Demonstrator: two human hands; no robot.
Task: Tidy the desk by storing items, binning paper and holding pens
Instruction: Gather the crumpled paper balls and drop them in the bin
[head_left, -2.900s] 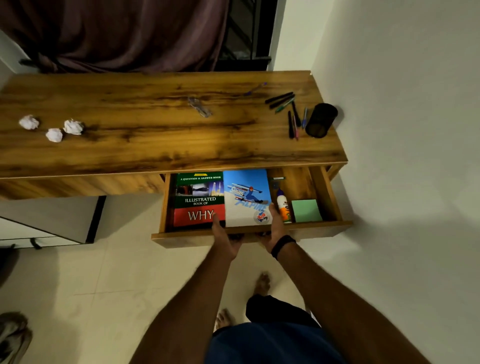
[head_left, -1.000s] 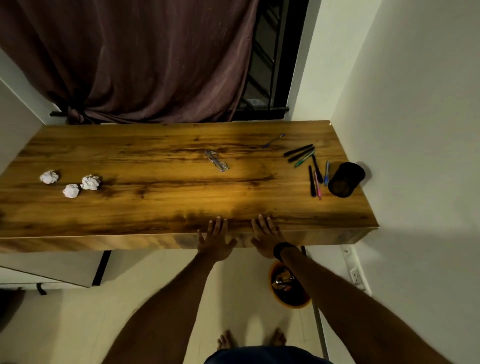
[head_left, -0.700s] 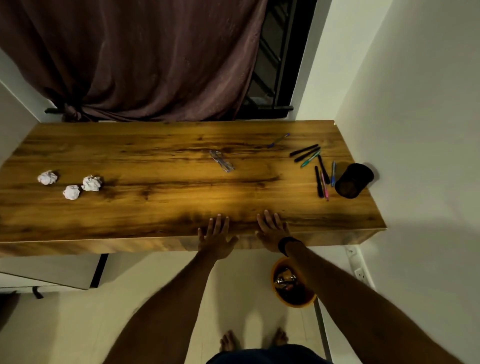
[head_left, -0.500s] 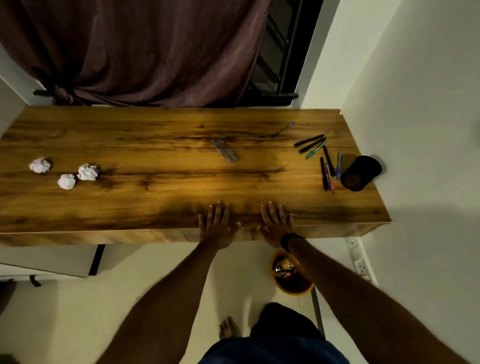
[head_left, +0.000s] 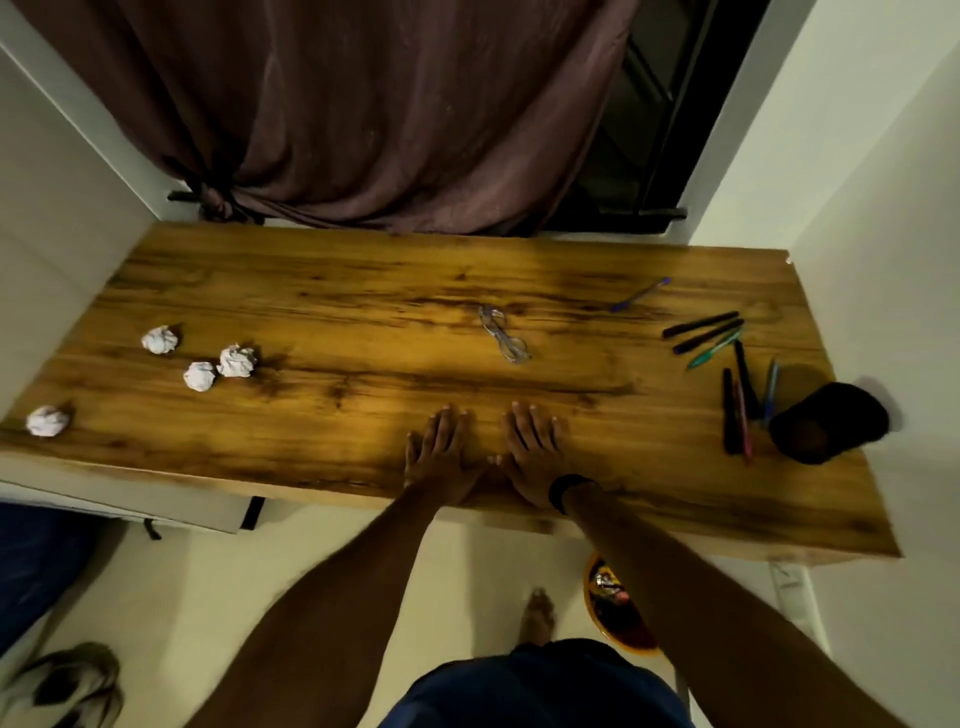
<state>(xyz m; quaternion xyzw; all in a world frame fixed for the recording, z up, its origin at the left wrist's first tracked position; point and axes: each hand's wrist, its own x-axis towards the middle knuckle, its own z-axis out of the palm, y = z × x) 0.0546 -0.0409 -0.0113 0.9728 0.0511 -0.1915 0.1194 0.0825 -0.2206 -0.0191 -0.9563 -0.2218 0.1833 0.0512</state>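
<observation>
My left hand (head_left: 441, 457) and my right hand (head_left: 530, 457) lie flat, fingers apart, on the wooden desk (head_left: 363, 415) near its front edge, holding nothing. Several crumpled paper balls sit at the left: one (head_left: 160, 340), a pair (head_left: 236, 360) (head_left: 200, 375), and one at the far left edge (head_left: 47, 421). Several pens (head_left: 735, 410) lie scattered at the right beside a black pen holder (head_left: 826, 422); a purple pen (head_left: 640, 294) lies apart, farther back. Folded glasses (head_left: 503, 340) rest mid-desk.
An orange bin (head_left: 605, 597) with rubbish stands on the floor under the desk's right side, partly behind my right arm. A dark curtain (head_left: 363, 114) hangs behind the desk. White walls close both sides. A shoe (head_left: 62, 686) lies on the floor at left.
The drawer with books, open 2.9 s ago, is now shut. Both hands have slid from the front edge up onto the desktop, and the view has shifted left, showing another paper ball.
</observation>
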